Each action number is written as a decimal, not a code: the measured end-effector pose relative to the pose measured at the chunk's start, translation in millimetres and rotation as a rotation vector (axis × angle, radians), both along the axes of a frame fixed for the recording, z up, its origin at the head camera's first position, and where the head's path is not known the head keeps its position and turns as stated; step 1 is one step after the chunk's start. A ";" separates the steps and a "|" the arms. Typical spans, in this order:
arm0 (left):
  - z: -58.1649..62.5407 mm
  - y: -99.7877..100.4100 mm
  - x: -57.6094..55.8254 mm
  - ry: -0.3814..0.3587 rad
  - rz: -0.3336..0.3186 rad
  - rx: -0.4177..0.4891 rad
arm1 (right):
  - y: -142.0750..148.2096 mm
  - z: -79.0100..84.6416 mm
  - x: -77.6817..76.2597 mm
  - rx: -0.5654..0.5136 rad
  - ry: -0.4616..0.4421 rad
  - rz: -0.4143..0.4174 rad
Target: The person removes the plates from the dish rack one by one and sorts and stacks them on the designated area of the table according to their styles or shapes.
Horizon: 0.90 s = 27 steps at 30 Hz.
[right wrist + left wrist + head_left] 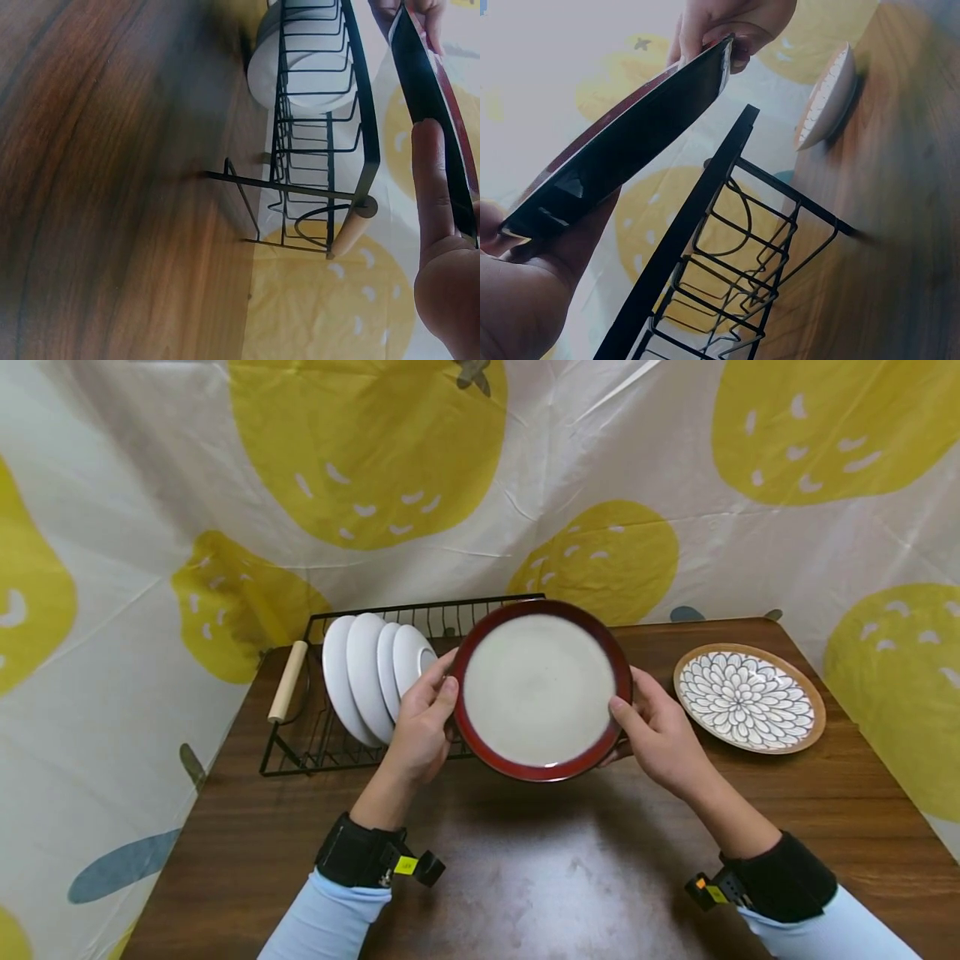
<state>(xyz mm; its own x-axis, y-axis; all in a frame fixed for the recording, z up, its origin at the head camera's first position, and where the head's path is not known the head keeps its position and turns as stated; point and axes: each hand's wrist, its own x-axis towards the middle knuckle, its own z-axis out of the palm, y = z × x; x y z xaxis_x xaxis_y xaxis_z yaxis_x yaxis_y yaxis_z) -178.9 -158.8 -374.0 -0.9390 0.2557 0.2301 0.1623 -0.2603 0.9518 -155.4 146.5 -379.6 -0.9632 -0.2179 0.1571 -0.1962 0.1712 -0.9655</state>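
Red-rimmed, cream-centred round plate (540,689) of glossy, ceramic-looking make is held in the air between the left grip (418,727) and the right grip (660,735), its face tilted toward the wearer.

Behind both grips hangs a white cloth printed with big yellow fruit (540,468). Below them spreads a dark-brown wood-grain counter (247,852). Beyond and to the left of the left grip stands a black wire dish rack (684,232); the plate overlaps it in the head view, but the wrist views show the two apart.

The plate itself should handle as stiff and moderately heavy, with a brittle edge that could chip against metal bars. Its dark underside shines in the left wrist view, so it may well be slippery.

Beyond and to the right of the right grip lies a petal-patterned white dish with a tan rim (750,700). Nearest the left grip, four plain white round dishes (367,672) lean on edge in the rack.

Each grip pinches the plate, thumb on the red rim and fingers behind. Opposite sides of the rim look the best hold: they balance the weight, and fingers supporting the underside guard against slipping.
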 end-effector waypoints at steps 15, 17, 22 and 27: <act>2.7 -1.0 1.5 0.023 -0.015 0.020 | 1.7 7.4 3.1 -0.025 0.008 -0.063; 4.0 -1.4 0.8 0.000 -0.003 0.035 | 4.1 9.3 1.3 -0.101 -0.012 -0.061; 4.3 -5.5 -1.0 -0.013 -0.007 0.074 | 17.6 13.1 -7.9 -0.380 -0.028 -0.084; 4.7 -11.4 -1.5 0.001 -0.008 0.106 | 42.3 19.2 -16.8 -0.545 -0.013 -0.164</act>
<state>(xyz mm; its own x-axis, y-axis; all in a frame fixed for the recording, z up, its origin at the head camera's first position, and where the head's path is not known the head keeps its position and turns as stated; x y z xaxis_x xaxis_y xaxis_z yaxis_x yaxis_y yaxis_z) -180.4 -170.2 -369.2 -0.9369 0.2372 0.2567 0.1604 -0.3607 0.9188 -172.1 188.8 -360.4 -0.9802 0.0444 0.1931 -0.1970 -0.3254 -0.9248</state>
